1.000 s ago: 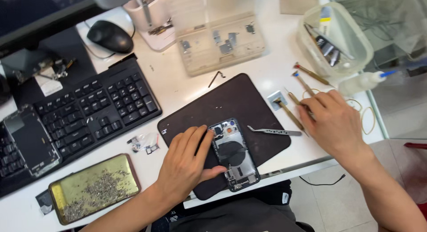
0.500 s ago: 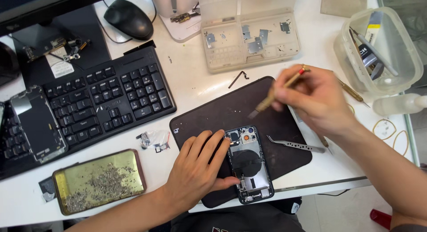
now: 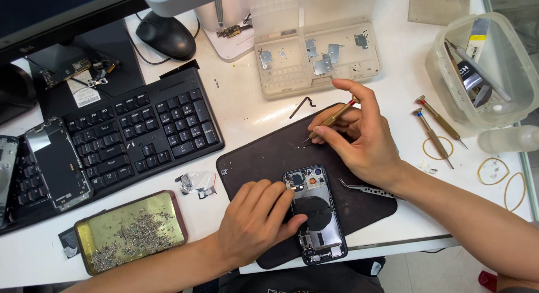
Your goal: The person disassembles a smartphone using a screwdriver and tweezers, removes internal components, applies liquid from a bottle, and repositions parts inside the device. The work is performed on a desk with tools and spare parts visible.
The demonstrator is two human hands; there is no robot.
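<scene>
An opened smartphone with a blue frame and its bare insides showing [image 3: 316, 214] lies on a dark, rounded work mat [image 3: 264, 158] near the front edge of the white bench [image 3: 247, 116], at about 6 o'clock in the view. The left hand [image 3: 255, 220] presses flat on the phone's left edge and the mat, fingers spread and closed on nothing. The right hand [image 3: 359, 137] hovers over the mat at 12 o'clock from the phone, its fingers pinched together around a slim brass-coloured precision screwdriver [image 3: 331, 120] whose tip slants down toward the mat. Silver tweezers [image 3: 365, 187] lie on the mat at 3 o'clock from the phone, just beside the right wrist. A black keyboard [image 3: 135, 136] sits at 10 o'clock, a gold tin tray of tiny screws [image 3: 132, 231] at 9 o'clock, and a clear plastic parts box [image 3: 314, 60] at 12 o'clock.
</scene>
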